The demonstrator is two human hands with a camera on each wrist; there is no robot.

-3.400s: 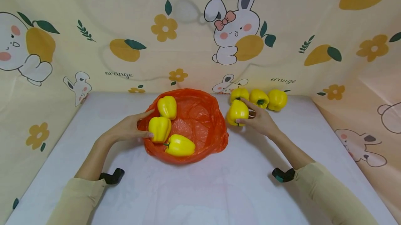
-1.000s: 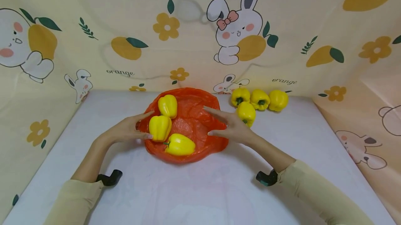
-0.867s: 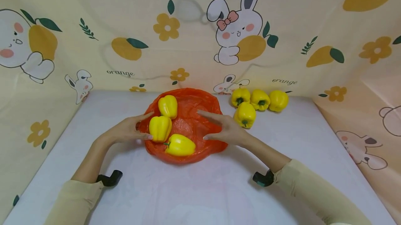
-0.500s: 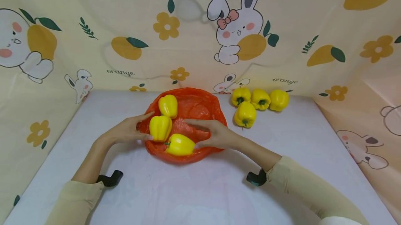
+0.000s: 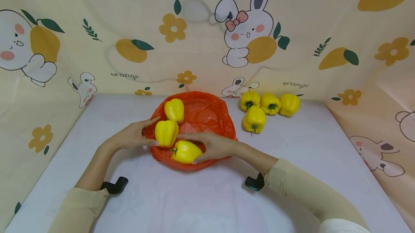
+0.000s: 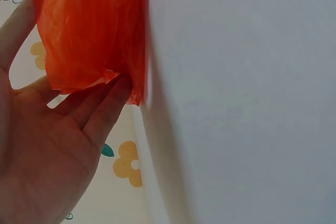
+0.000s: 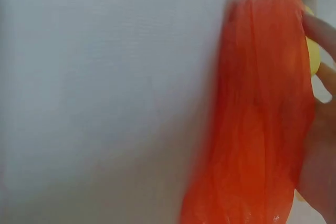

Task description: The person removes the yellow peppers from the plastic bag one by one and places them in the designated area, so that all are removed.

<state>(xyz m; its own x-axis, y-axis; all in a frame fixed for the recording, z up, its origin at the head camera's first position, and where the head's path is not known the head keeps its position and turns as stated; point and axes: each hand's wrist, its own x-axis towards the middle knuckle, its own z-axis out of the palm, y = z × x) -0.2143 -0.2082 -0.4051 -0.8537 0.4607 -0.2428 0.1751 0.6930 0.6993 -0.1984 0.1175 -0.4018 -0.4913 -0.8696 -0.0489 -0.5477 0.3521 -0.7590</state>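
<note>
A red plastic bag [image 5: 207,112] lies spread like a shallow bowl with three yellow bell peppers inside: one at the back [image 5: 174,110], one at the left [image 5: 166,133] and one at the front [image 5: 184,152]. My left hand [image 5: 129,136] holds the bag's left side, thumb tip beside the left pepper; in the left wrist view its fingers [image 6: 107,109] curl against the bag's outer wall. Reaching over the right rim, my right hand [image 5: 215,146] spans the front pepper, fingers behind it and thumb at its right end. A gap shows between palm and pepper.
Several more yellow bell peppers [image 5: 254,119] stand grouped on the white table [image 5: 194,200] right of the bag. A printed cloth backdrop [image 5: 201,53] rises behind the table's far edge. Each wrist bears a black mount [image 5: 115,185].
My right hand let go of a bell pepper at the front of the right group, then moved left over the bag to the front pepper. My left hand stays at the bag's left side.
</note>
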